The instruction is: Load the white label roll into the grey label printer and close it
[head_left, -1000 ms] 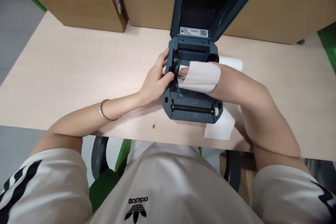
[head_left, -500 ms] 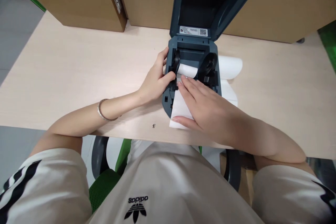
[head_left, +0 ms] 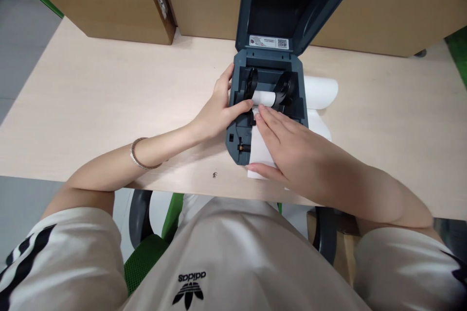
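And here's the right hand (head_left: 292,148), flat with its thumb spread, right on the paper strip (head_left: 261,146) — long axis running from near the roll (head_left: 264,98) toward the body — while the left hand (head_left: 215,109) clasps the printer's (head_left: 239,65) left side, thumb nearer the roll.
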Demonstrator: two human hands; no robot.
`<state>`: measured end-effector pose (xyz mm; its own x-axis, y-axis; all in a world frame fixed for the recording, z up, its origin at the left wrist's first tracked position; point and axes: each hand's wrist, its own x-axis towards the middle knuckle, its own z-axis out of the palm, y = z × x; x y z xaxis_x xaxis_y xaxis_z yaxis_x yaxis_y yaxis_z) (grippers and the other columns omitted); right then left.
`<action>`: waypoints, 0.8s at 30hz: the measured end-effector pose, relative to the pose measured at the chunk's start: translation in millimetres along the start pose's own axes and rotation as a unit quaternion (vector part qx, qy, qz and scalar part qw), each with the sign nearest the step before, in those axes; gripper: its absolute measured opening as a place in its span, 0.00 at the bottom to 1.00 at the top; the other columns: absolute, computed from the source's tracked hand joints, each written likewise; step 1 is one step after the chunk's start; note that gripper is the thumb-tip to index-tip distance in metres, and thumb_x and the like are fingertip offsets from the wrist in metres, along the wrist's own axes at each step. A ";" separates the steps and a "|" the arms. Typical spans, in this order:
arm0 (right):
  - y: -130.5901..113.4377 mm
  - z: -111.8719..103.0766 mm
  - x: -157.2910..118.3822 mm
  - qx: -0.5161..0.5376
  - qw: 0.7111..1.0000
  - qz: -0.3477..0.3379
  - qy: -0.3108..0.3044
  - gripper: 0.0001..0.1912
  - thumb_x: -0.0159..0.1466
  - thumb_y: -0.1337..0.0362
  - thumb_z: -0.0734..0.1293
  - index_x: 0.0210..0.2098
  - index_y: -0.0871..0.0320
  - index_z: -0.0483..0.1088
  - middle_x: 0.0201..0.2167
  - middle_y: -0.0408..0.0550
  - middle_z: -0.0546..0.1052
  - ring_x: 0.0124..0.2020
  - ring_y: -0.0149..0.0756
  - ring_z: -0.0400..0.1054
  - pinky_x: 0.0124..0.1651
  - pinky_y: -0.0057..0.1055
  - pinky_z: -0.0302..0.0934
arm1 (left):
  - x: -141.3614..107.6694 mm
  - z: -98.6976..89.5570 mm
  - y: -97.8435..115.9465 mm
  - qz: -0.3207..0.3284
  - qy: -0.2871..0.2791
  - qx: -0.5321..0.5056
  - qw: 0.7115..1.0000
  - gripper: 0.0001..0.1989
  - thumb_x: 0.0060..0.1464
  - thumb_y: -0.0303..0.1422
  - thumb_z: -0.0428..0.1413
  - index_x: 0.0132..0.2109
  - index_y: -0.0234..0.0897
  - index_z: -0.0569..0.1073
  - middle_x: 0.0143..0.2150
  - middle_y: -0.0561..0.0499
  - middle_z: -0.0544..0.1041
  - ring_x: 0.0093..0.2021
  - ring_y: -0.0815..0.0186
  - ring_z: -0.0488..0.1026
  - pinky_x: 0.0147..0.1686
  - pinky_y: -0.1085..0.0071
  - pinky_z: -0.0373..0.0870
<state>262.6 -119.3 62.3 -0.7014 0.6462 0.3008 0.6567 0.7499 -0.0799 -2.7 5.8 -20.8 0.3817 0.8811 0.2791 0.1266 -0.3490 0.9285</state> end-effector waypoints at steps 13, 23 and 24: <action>6.7 -51.0 5.5 0.019 0.990 -0.055 -0.125 0.43 0.89 0.48 0.60 0.84 0.84 0.64 0.85 0.81 0.61 0.90 0.64 0.58 0.90 0.62 0.61 | 0.3 -1.1 2.4 -0.031 -0.015 0.011 0.999 0.53 0.66 0.54 0.70 0.88 0.58 0.53 0.94 0.49 0.54 0.92 0.36 0.55 0.90 0.34 0.59; 12.3 -58.3 20.1 -0.061 0.990 -0.039 -0.122 0.37 0.90 0.49 0.56 0.76 0.74 0.77 0.68 0.75 0.82 0.72 0.60 0.80 0.83 0.66 0.68 | -1.6 0.5 2.9 -0.034 -0.012 0.022 0.999 0.52 0.69 0.51 0.68 0.90 0.63 0.51 0.94 0.52 0.54 0.92 0.37 0.54 0.91 0.33 0.56; 11.2 -58.5 20.9 -0.086 0.989 -0.043 -0.114 0.36 0.90 0.50 0.56 0.75 0.74 0.78 0.64 0.74 0.84 0.68 0.60 0.82 0.83 0.67 0.68 | -2.0 1.5 3.7 -0.028 -0.009 0.028 0.999 0.51 0.69 0.50 0.67 0.90 0.63 0.52 0.93 0.52 0.56 0.92 0.37 0.54 0.91 0.32 0.57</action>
<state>271.5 -105.6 123.2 -0.7876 0.6115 0.0753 0.6161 0.7807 0.1046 -1.6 2.3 -18.2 0.3895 0.8938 0.2224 0.1985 -0.3173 0.9273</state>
